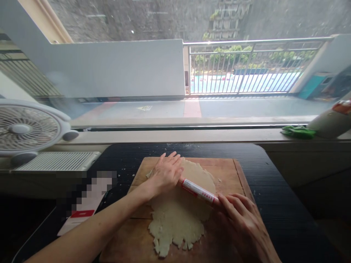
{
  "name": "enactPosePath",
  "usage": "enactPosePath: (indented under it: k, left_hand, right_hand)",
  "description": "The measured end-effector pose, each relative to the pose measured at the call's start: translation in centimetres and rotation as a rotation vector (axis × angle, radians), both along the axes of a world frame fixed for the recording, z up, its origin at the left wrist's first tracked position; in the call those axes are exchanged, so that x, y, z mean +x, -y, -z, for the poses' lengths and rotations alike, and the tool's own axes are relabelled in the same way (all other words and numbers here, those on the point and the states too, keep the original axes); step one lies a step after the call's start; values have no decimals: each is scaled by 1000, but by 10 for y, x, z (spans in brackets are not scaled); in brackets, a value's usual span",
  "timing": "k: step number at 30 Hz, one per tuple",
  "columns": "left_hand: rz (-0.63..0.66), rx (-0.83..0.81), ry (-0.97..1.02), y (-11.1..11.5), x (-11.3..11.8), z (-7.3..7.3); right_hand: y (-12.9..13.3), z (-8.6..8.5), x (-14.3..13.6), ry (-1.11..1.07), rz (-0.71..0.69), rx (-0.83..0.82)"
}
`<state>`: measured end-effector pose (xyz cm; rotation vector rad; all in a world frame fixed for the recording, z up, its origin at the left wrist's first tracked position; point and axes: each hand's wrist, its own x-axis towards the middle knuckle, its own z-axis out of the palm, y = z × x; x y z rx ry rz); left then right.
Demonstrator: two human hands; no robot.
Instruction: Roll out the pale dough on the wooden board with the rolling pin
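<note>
A wide, flat sheet of pale dough (pixel 175 215) with a ragged near edge lies on a wooden cutting board (pixel 227 239). Slanting across the dough is a rolling pin (pixel 199 190) with a red and white printed label. My left hand (pixel 168 171) is over its far left end, fingers reaching forward past it; the palm hides that end. At the near right end, my right hand (pixel 241 215) has its fingers bent over the pin, covering the tip. Small dough scraps lie near the sheet's edges.
The board rests on a black table (pixel 276 204) dusted with white specks. A white and red packet (pixel 82 213), partly pixelated, lies at left. Beyond are a white fan (pixel 24 128), the window sill (pixel 175 136) and a green cloth (pixel 298 132). Railings stand outside.
</note>
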<state>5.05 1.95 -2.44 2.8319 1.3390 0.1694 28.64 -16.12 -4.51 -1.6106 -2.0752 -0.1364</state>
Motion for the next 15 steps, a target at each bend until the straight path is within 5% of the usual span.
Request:
enactPosePath:
  k: [9, 12, 15]
  left_hand:
    - [-56, -120, -27, -70, 82, -2]
    - [-39, -126, -25, -61, 72, -2]
    - [-7, -82, -10, -30, 32, -1]
  right_hand:
    - [0, 7, 22, 74, 175, 42]
    - [8, 5, 10, 62, 149, 78]
    - [18, 2, -7, 40, 47, 119]
